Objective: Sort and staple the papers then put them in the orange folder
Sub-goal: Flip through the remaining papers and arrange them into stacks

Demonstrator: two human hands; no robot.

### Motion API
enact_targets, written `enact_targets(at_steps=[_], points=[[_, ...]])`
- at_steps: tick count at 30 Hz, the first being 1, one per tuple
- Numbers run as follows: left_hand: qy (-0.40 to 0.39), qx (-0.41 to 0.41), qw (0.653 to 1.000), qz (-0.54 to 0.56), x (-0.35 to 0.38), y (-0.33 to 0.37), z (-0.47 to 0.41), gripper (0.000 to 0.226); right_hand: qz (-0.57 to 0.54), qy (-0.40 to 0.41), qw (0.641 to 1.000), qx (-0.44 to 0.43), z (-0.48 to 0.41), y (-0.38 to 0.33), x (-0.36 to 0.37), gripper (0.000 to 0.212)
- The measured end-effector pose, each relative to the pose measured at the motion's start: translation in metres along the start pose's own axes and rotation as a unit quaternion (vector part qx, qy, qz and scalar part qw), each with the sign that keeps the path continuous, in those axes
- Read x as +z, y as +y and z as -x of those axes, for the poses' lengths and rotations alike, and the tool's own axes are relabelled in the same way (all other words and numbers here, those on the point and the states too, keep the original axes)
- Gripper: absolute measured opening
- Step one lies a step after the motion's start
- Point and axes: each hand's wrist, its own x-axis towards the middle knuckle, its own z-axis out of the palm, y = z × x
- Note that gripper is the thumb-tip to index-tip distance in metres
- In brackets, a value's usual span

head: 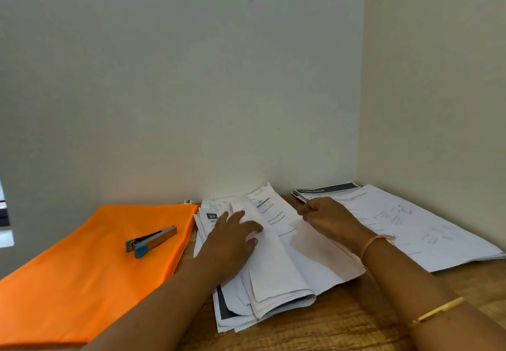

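Two piles of papers [287, 268] on surface [356, 320] beside orange folder [82, 268], stapler [152, 239] atop it; left grip [232, 238] released, pressing folded-back sheets, right grip [325, 219] pinching a page edge; risk of creasing or mis-sorting from slipping sheets.

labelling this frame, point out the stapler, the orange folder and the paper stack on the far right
stapler [161, 237], head view, metal top arm
orange folder [82, 282], head view, bare cover near the front
right paper stack [427, 233], head view, middle of top sheet
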Motion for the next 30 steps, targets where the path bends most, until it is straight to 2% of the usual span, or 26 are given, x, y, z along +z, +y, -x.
enact_targets(at_steps=[4, 10, 13, 20, 23, 26, 28, 30], points=[[-0.011, 0.023, 0.999, -0.039, 0.001, 0.001, -0.004, 0.037, -0.013, 0.017, 1.0, 0.007, 0.0, 0.003, -0.001, 0.019], [-0.039, 0.06, 0.997, -0.018, 0.0, 0.003, -0.002, 0.048, -0.016, 0.034, 0.999, 0.011, 0.0, 0.001, -0.002, 0.029], [-0.062, 0.087, 0.993, -0.049, 0.0, 0.005, -0.004, 0.054, -0.021, 0.044, 0.999, 0.011, 0.001, -0.001, -0.004, 0.029], [-0.06, 0.075, 0.995, -0.001, -0.003, 0.006, 0.001, 0.049, -0.058, 0.019, 0.996, 0.059, -0.001, 0.002, -0.007, 0.02], [-0.059, 0.072, 0.996, 0.007, -0.004, 0.006, -0.001, 0.042, -0.184, -0.025, 0.978, 0.098, 0.004, 0.003, -0.014, 0.011], [-0.057, 0.064, 0.996, 0.033, -0.005, 0.008, -0.002, 0.04, -0.338, -0.128, 0.924, 0.127, 0.008, 0.005, -0.018, 0.025], [-0.05, 0.051, 0.996, 0.047, -0.007, 0.009, -0.002, 0.038, -0.36, -0.193, 0.906, 0.114, 0.011, 0.004, -0.018, 0.036], [-0.042, 0.05, 0.997, 0.045, -0.009, 0.01, -0.001, 0.037, -0.352, -0.229, 0.903, 0.09, 0.015, -0.001, -0.014, 0.033]])
